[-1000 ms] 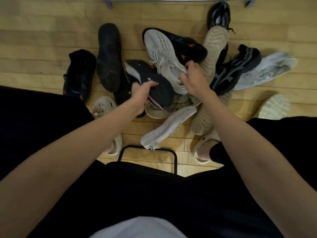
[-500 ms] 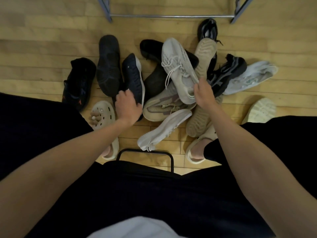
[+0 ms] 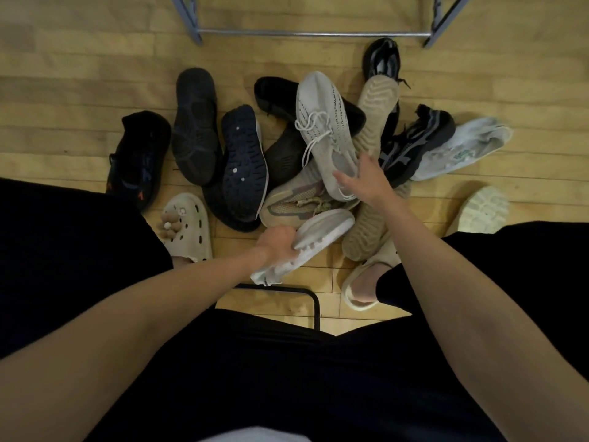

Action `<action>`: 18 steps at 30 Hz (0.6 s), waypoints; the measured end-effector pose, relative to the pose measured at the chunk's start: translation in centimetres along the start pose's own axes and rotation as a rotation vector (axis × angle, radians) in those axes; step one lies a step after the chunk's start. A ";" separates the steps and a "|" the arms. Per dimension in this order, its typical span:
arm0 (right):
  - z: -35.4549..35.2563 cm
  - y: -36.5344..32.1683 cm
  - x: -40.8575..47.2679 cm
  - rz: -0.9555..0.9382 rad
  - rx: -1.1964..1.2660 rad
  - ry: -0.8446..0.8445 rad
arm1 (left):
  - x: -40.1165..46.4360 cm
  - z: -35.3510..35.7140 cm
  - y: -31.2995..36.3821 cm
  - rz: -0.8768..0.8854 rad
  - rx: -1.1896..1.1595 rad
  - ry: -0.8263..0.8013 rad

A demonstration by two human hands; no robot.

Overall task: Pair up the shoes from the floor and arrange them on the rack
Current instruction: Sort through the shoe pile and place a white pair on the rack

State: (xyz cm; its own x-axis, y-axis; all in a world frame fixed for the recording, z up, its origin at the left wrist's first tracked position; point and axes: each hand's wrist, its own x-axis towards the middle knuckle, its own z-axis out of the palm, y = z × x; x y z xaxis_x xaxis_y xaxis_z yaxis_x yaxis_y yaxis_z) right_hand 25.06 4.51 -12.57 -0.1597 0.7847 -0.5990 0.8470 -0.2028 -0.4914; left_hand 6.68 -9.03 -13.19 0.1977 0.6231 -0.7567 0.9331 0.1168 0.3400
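Several loose shoes lie heaped on the wooden floor. My left hand (image 3: 276,244) grips a white sneaker (image 3: 322,234) that lies sole up at the near edge of the heap. My right hand (image 3: 366,181) holds the heel of a white knit laced sneaker (image 3: 322,122), whose toe points away from me on top of the pile. The rack's metal frame (image 3: 312,34) crosses the top of the view, and no shoes are visible on it.
Around the pile lie a black shoe with orange marks (image 3: 137,161), a dark sole-up shoe (image 3: 194,122), a navy-soled shoe (image 3: 243,157), a beige sneaker (image 3: 293,202), a black-grey runner (image 3: 414,145) and a white-green sneaker (image 3: 462,148). My feet wear cream clogs (image 3: 188,224). A black chair frame (image 3: 287,290) stands close below.
My left hand let go of the navy-soled shoe, which now lies sole up, and dropped nearer to grip the white sole-up sneaker. My right hand shifted to the knit sneaker's heel.
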 end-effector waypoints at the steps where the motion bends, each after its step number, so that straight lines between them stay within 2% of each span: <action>1: 0.0 -0.1 0.2 -0.009 -0.008 0.032 | 0.1 -0.3 -0.3 -0.002 -0.064 -0.003; 3: -0.2 -0.1 0.6 -0.010 0.022 0.079 | 0.2 -1.3 -1.0 -0.010 -0.156 -0.017; 9: -0.5 -0.2 0.8 0.008 0.015 0.072 | -0.5 -4.3 -2.9 -0.052 -0.454 -0.005; 18: -1.1 -0.7 0.2 0.024 0.007 -0.005 | -0.3 -7.6 -3.5 -0.309 -0.899 0.362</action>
State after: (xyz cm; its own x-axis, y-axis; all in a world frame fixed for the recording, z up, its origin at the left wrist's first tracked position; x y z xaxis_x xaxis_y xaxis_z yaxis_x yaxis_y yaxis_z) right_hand 24.96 5.43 -11.64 -0.1417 0.7764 -0.6142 0.8472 -0.2258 -0.4809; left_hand 1.10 -3.80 -9.90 -0.2556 0.6467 -0.7186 0.3268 0.7574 0.5654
